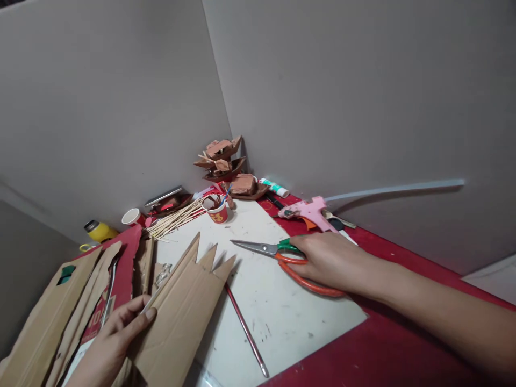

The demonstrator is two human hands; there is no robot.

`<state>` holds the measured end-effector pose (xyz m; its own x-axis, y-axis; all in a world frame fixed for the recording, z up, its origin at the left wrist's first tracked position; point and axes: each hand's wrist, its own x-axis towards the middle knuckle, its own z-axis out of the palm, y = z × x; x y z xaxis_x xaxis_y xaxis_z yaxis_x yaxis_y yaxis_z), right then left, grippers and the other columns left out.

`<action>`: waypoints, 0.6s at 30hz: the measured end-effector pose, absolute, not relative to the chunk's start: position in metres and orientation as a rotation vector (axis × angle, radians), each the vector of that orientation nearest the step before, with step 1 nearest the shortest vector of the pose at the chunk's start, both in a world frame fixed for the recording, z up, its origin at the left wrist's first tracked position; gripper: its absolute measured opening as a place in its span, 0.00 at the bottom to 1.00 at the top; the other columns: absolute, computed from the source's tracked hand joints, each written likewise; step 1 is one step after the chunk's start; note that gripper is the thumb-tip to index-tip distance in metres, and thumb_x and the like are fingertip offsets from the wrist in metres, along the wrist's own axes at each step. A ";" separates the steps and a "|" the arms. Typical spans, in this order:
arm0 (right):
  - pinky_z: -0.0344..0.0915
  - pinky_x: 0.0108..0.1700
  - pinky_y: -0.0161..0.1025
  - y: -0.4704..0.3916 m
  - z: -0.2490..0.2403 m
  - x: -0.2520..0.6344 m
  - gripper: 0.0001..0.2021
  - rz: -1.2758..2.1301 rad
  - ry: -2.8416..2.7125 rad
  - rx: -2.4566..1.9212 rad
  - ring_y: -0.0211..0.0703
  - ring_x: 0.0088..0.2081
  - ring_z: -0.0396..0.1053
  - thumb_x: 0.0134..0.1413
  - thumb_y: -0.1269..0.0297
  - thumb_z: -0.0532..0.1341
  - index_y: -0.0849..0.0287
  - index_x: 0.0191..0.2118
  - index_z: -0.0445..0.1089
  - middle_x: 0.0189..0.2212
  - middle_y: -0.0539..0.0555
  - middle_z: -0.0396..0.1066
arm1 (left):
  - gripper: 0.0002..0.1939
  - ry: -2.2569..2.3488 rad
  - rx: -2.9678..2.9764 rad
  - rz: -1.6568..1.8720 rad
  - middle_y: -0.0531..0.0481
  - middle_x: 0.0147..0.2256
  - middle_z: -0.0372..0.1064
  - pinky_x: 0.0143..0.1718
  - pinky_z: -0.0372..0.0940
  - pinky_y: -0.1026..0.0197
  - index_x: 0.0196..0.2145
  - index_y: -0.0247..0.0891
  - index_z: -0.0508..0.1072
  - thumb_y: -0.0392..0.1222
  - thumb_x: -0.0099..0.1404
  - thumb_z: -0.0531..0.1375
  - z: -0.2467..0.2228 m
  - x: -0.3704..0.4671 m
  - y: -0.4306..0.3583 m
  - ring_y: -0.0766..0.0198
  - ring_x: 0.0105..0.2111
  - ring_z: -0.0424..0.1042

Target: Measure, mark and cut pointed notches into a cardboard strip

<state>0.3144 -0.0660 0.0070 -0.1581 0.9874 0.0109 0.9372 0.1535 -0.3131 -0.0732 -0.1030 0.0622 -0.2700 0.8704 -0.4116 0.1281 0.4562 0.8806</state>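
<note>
My left hand (121,328) pinches the edge of a piece of brown cardboard (181,317), thumb on top. The cardboard's far end is cut into several pointed teeth. In my right hand (326,258) is a pair of scissors (264,248) with one green and one orange handle loop. The blades point left toward the cardboard, apart from it, and look closed or nearly so. A dark red pencil (245,330) lies on the white board (290,322) just right of the cardboard.
A pink glue gun (312,212) lies behind my right hand. Brown model boats (221,161) are stacked in the corner. Near them are a red paper cup (217,209), thin wooden sticks (181,215) and a yellow bottle (100,231). More cardboard sheets (60,312) lie at left.
</note>
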 end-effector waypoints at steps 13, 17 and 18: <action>0.70 0.38 0.48 -0.073 -0.001 0.313 0.12 0.080 -2.255 -1.474 0.58 0.42 0.74 0.64 0.62 0.54 0.62 0.45 0.72 0.40 0.64 0.75 | 0.26 1.531 0.606 1.212 0.56 0.29 0.73 0.33 0.69 0.68 0.42 0.39 0.72 0.28 0.44 0.72 0.036 -0.052 -0.115 0.66 0.29 0.75; 0.71 0.43 0.44 -0.094 -0.005 0.284 0.17 0.167 -2.520 -0.966 0.50 0.45 0.73 0.65 0.73 0.51 0.60 0.55 0.69 0.48 0.64 0.74 | 0.25 1.495 0.539 1.246 0.56 0.30 0.72 0.35 0.67 0.70 0.40 0.38 0.71 0.25 0.44 0.70 0.028 -0.046 -0.115 0.69 0.29 0.73; 0.70 0.44 0.44 -0.098 -0.005 0.276 0.19 0.157 -2.605 -0.879 0.51 0.47 0.72 0.63 0.76 0.52 0.59 0.57 0.68 0.50 0.64 0.73 | 0.25 1.479 0.535 1.247 0.56 0.30 0.72 0.36 0.67 0.69 0.40 0.37 0.72 0.25 0.44 0.70 0.025 -0.045 -0.115 0.69 0.30 0.73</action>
<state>0.2758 -0.0979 -0.0049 -0.7294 0.6029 0.3231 0.5598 0.7976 -0.2245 -0.0450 -0.1154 0.0248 -0.3216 0.8423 -0.4326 -0.2836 0.3502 0.8927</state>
